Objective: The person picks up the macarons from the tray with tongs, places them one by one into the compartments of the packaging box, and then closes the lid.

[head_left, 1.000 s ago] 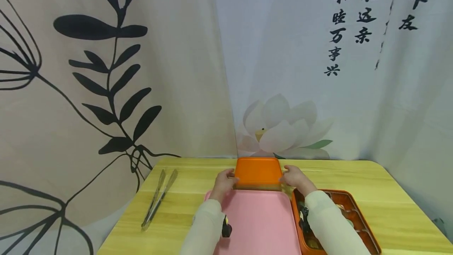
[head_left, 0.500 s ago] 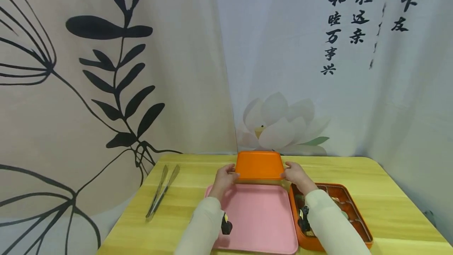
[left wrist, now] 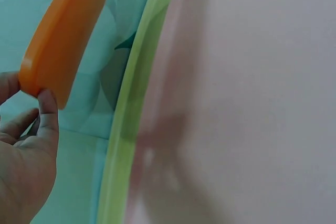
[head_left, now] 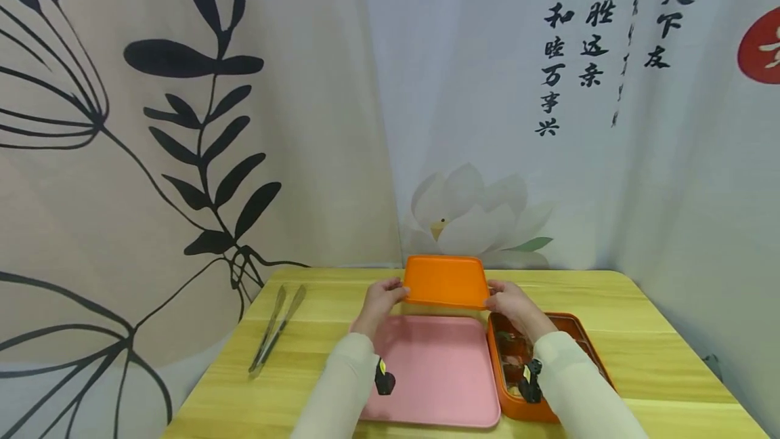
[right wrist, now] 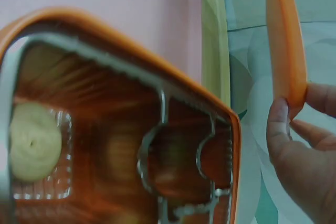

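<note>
1. Printed curtains with black leaves, a pale lotus and calligraphy hang behind a yellow wooden table.
2. Fingers and thumb of the left hand pinch the left edge of an orange lid; in the left wrist view the thumb presses against the lid's corner.
3. Fingers of the right hand pinch the lid's right edge, the thumb under its rim in the right wrist view.
4. Between the two hands the lid sits raised off the table, near the table's far edge.
5. Just in front of the lid lies a pink tray, flat on the table.
6. Right of the lid and nearer the person stands an orange compartment box, touching the tray's right side, with food inside.
7. Well left of the lid lie metal tongs.
</note>
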{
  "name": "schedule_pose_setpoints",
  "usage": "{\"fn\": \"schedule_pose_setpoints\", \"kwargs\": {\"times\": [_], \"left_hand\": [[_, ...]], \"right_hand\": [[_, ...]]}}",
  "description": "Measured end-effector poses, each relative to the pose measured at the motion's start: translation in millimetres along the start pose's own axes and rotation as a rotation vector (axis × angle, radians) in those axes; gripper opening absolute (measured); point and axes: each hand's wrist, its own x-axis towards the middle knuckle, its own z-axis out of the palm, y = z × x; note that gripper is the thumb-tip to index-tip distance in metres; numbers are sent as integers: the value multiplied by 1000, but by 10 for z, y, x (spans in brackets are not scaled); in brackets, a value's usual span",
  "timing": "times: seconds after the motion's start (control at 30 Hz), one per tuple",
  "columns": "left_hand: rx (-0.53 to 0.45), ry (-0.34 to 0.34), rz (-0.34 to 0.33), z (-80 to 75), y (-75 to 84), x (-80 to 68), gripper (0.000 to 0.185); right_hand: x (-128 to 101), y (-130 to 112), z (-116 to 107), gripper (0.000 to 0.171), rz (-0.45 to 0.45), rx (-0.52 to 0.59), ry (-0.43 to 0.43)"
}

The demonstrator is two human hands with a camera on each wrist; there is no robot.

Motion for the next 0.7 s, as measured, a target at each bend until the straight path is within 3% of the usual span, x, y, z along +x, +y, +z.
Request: {"fn": "schedule_pose_setpoints", "kwargs": {"times": [0.2,0.43,0.7], "left_hand": [[43,-23,-6,-10,83,-1,48],[70,-72,-35,-94,32,-52,45],[-40,-271,-6,-89,-1,-108,53]], "right_hand": [[-107,17,-95,64,-37,59,-62],[-166,27,-131,65,-39,142,-112],[-203,23,-200,64,-38,200,-91]]}}
